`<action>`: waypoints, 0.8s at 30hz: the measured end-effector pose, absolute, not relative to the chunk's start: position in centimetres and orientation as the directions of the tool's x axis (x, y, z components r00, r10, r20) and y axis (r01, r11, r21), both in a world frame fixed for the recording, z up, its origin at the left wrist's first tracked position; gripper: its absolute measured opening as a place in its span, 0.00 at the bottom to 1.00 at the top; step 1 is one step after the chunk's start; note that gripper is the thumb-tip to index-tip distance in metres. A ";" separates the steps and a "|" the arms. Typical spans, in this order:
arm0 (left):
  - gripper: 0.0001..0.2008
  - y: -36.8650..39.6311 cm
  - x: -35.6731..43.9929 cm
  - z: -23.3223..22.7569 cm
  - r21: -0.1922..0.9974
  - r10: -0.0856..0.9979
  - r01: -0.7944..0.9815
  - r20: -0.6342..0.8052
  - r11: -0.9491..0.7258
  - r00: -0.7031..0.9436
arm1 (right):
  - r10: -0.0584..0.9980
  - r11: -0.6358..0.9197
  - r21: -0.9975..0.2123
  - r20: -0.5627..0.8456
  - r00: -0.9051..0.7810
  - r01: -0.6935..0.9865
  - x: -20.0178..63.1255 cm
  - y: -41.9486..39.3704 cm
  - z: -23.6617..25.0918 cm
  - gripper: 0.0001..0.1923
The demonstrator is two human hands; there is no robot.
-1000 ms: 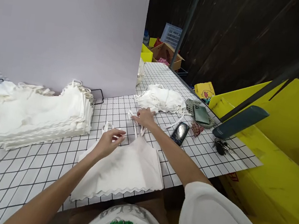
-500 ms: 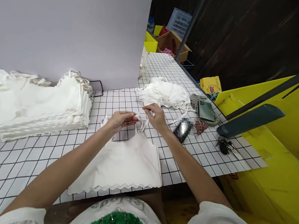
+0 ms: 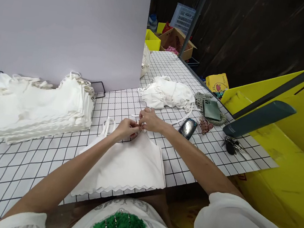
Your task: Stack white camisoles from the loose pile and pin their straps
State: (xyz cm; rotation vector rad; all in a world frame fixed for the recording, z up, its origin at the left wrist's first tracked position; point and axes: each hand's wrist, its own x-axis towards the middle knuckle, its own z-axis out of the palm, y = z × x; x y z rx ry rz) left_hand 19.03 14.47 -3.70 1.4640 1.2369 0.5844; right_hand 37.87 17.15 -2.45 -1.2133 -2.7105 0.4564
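White camisole lies along the near edge of a grid-patterned table, left hand and right hand meeting at its top — both sets of fingers pinched closed on the garment, the exact hold partly hidden. Right of the camisole stands a large yellow box, its contents out of view. Well beyond the camisole, a cardboard box holds pink material; farther beyond it sits a pale blue slatted crate, contents indistinct. A dark wall forms the backdrop past the camisole, with a pale panel rising beyond it to the left. Left of the camisole is a thick stack of white garments; beyond it, a loose white pile. To its right — a teal cylinder, a green phone, a dark oblong object and keys.
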 end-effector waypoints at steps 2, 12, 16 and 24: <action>0.10 14.0 20.0 -4.3 0.901 0.919 0.424 -0.238 0.089 0.314 | 0.740 0.637 -0.303 -0.015 -0.672 0.708 37.5 17.1 -2.2 0.07; 0.08 13.3 21.8 -5.9 0.853 0.965 0.518 -0.087 -0.055 0.247 | 0.784 0.586 -0.256 -0.059 -0.617 0.769 40.9 15.8 2.7 0.09; 0.06 12.4 21.1 -5.0 0.834 0.965 0.538 -0.027 -0.122 0.262 | 0.844 0.532 -0.209 0.052 -0.534 0.821 43.5 13.0 5.5 0.09; 0.20 4.4 21.0 -2.0 0.884 0.733 -0.008 -0.383 0.468 0.562 | 0.812 0.561 -0.162 0.297 -0.502 0.812 40.6 2.1 4.7 0.14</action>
